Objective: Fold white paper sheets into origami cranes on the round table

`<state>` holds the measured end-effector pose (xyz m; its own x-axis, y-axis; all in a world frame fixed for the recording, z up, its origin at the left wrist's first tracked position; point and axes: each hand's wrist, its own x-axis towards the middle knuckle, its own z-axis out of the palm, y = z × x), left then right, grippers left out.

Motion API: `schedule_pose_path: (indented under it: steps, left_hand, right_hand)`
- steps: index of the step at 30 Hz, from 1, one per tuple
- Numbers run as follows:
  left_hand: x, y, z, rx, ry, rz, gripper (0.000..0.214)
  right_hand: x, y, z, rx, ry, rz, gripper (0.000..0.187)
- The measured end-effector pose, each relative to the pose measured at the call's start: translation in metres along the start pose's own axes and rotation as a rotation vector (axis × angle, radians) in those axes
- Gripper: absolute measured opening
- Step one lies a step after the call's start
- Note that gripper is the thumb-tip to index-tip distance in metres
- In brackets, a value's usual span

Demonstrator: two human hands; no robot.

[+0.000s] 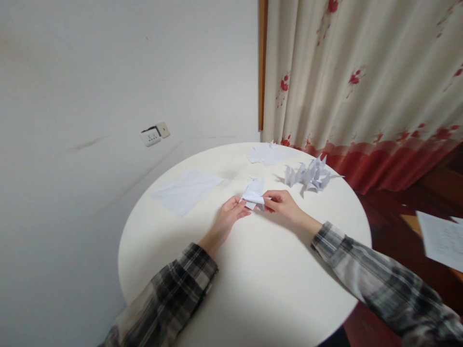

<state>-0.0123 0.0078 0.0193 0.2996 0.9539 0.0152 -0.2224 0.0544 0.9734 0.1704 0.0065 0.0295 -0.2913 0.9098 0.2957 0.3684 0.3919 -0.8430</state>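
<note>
Between my hands, above the middle of the round white table (275, 270), is a folded white paper crane (254, 189) with a pointed tip at its far end. My left hand (231, 211) pinches its near left side, thumb on top. On the right side, my right hand (280, 203) grips the paper between thumb and fingers. The fingers under the paper are partly hidden. Left of my hands lies a creased white paper sheet (186, 192), flat on the table. A cluster of folded paper cranes (311, 174) stands to the right, beyond my right hand.
More white paper (269, 154) lies at the table's far edge, with a small folded piece on it. A wall with a socket (150, 137) borders the table's left side. A floral curtain (347, 96) hangs behind. Printed sheets (439, 239) lie at right, beyond the table.
</note>
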Motion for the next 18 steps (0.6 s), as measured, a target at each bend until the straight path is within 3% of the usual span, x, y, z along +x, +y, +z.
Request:
schedule_pose_path:
  steps: [6, 18]
  left_hand:
    - [0.0020, -0.0051, -0.0013, -0.047, -0.001, -0.008, 0.026]
    - [0.0033, -0.0054, -0.0040, -0.198, -0.058, -0.040, 0.014]
  right_hand:
    - [-0.0022, -0.0021, 0.0018, -0.201, 0.027, -0.101, 0.023]
    - [-0.0082, 0.0024, -0.0007, -0.591, 0.102, -0.473, 0.020]
